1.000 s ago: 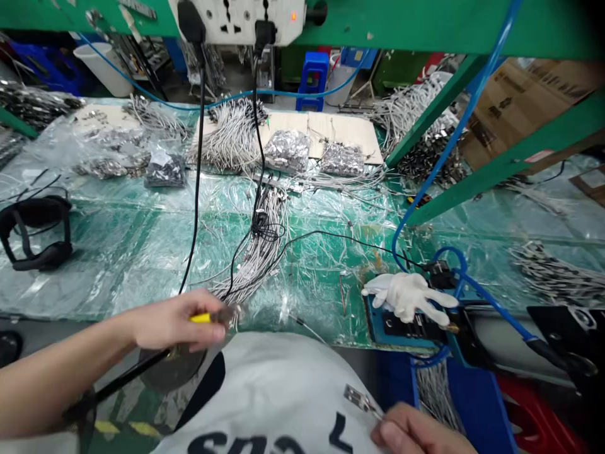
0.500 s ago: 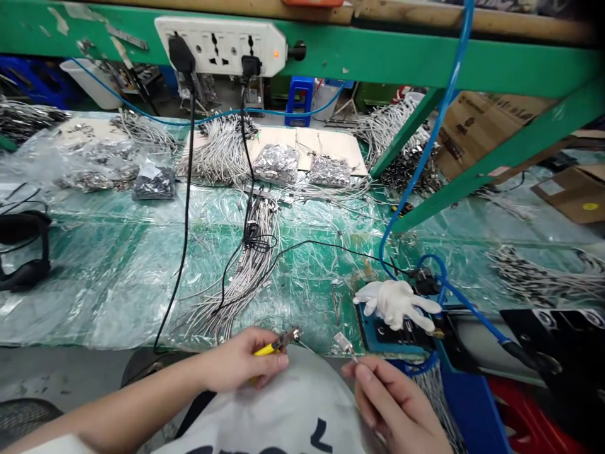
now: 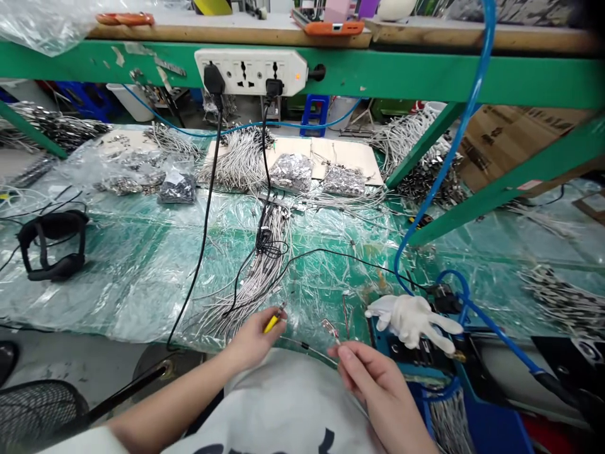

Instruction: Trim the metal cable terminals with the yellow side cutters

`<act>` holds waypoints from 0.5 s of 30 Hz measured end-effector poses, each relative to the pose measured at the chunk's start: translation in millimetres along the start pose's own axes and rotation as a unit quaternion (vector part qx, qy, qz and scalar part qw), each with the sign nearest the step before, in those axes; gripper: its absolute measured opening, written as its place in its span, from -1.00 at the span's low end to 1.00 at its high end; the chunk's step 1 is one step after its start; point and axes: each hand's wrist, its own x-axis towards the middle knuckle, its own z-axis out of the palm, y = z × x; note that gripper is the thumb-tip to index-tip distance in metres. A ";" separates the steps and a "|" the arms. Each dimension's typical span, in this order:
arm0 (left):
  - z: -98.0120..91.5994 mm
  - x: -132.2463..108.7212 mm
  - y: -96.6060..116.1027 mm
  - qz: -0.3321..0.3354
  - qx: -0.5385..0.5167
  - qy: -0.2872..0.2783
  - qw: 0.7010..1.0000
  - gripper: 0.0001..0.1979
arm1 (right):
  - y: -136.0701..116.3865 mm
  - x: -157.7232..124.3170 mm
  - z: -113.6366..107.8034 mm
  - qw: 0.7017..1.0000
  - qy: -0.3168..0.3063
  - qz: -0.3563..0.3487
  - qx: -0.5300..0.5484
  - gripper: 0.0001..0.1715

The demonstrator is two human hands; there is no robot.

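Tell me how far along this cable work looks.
Done: a heap of braided cables lies on the plastic sheeting. In hand: the left hand holds yellow-handled pliers, the right hand a cable tipped with a metal terminal. Left: bagged terminals sit at the far side.

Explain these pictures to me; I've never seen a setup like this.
This is one view, from a camera worn on a person's head, looking forward and down at their own bare hands. The left hand grips small yellow-handled pliers. The right hand pinches a thin wire ending in a small metal tab. The bench is covered in clear plastic, with bundles of grey cables on it and bags of small metal parts further back. To the right, a white glove lies on a blue machine base, near a blue hose. Above, a power strip sits on a green frame.
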 end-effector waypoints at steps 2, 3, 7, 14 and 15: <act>6.6 -6.9 19.3 0.043 -0.084 -0.015 0.995 -0.56 | 0.9 1.6 0.4 1.000 -0.009 0.000 -0.010 -0.49; 9.8 -10.4 28.8 0.063 -0.131 -0.023 0.989 -0.56 | 1.1 2.2 1.0 1.000 -0.012 -0.003 -0.016 -0.48; 20.0 -20.8 55.2 0.087 -0.200 -0.024 0.976 -0.66 | 1.0 2.9 3.4 0.998 -0.030 -0.014 -0.045 -0.46; 24.3 -28.2 60.1 0.070 -0.149 -0.016 0.986 -0.83 | 0.5 0.9 5.0 0.996 -0.042 -0.004 -0.076 -0.46; 25.1 -29.2 59.1 0.075 -0.130 -0.009 0.989 -0.84 | 0.5 1.2 5.7 0.995 -0.042 -0.010 -0.086 -0.47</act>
